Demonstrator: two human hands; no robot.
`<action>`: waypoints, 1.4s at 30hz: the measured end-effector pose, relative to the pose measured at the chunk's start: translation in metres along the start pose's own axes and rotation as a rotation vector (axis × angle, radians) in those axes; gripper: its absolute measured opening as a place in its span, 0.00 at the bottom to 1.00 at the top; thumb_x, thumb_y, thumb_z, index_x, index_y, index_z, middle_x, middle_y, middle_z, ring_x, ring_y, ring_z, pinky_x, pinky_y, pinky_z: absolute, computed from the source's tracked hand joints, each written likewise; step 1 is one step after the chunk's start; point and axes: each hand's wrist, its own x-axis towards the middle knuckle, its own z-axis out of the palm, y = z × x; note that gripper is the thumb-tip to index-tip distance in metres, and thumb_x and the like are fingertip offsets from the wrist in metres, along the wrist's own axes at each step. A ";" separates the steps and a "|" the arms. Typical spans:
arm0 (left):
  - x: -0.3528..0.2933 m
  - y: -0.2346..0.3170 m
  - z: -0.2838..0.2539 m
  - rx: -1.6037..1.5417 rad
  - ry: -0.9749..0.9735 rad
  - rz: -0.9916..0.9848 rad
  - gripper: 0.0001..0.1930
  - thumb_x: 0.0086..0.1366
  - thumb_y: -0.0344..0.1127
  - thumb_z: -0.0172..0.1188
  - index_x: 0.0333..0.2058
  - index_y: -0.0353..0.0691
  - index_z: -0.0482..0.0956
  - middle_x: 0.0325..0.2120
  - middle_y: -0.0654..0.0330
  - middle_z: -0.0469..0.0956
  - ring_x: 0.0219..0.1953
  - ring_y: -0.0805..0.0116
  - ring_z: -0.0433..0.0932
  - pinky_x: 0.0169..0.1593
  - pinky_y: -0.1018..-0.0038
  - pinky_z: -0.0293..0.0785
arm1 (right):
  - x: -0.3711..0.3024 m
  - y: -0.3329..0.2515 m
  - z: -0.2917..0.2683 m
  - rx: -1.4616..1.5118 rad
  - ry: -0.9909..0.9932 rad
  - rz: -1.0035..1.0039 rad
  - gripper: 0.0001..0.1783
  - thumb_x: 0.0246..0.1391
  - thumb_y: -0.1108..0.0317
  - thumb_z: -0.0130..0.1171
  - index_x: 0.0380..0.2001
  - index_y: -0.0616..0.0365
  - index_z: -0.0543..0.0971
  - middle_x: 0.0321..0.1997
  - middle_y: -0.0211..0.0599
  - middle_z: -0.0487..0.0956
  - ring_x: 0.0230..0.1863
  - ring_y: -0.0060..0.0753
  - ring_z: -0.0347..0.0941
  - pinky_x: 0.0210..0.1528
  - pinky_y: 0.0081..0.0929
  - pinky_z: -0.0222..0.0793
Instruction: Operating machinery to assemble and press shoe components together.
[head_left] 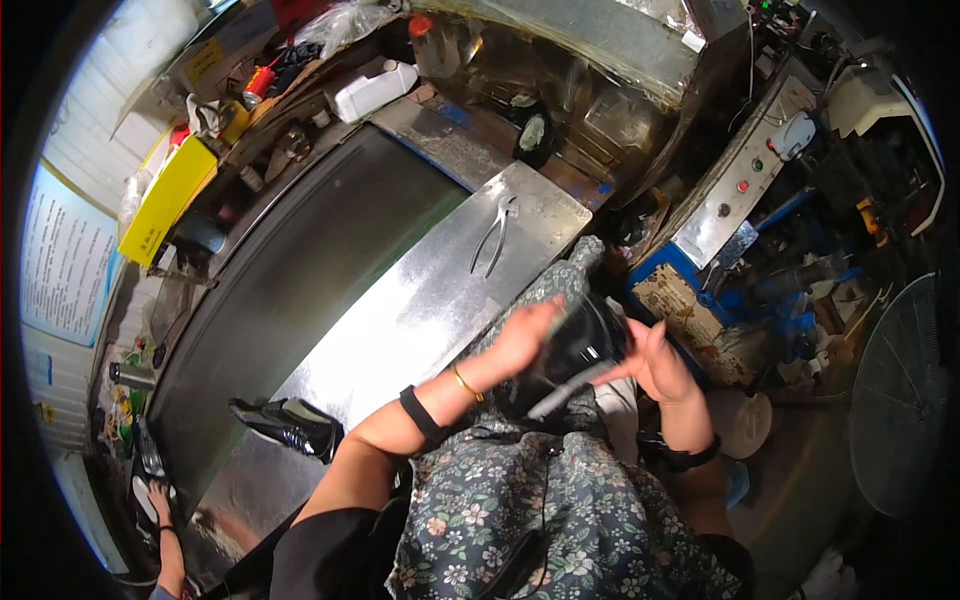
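A glossy black shoe (575,345), smeared by motion, is between my two hands above my flowered apron, its pale sole edge toward me. My left hand (527,337) grips its left side, with fingertips blurred and partly hidden. On the other side my right hand (655,365) supports the shoe with its fingers against the sole side, thumb raised off it. A second black shoe (290,428) lies on the metal worktop (360,335) by my left forearm. Metal pliers (493,235) with spread handles rest farther up that worktop.
A dark conveyor belt (320,230) runs beyond the worktop. At lower left, another person's hand (158,505) touches a shoe (148,450). A blue machine with a button panel (740,185) stands to the right, near a round fan guard (905,395). A white jug (375,92) stands behind the belt.
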 end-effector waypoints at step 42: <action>-0.117 -0.005 -0.073 0.339 0.158 0.266 0.53 0.53 0.38 0.74 0.68 0.29 0.47 0.57 0.47 0.70 0.59 0.59 0.71 0.62 0.69 0.65 | 0.098 -0.006 0.071 -0.876 0.365 -0.705 0.23 0.55 0.63 0.66 0.50 0.65 0.77 0.48 0.47 0.81 0.46 0.40 0.79 0.49 0.30 0.74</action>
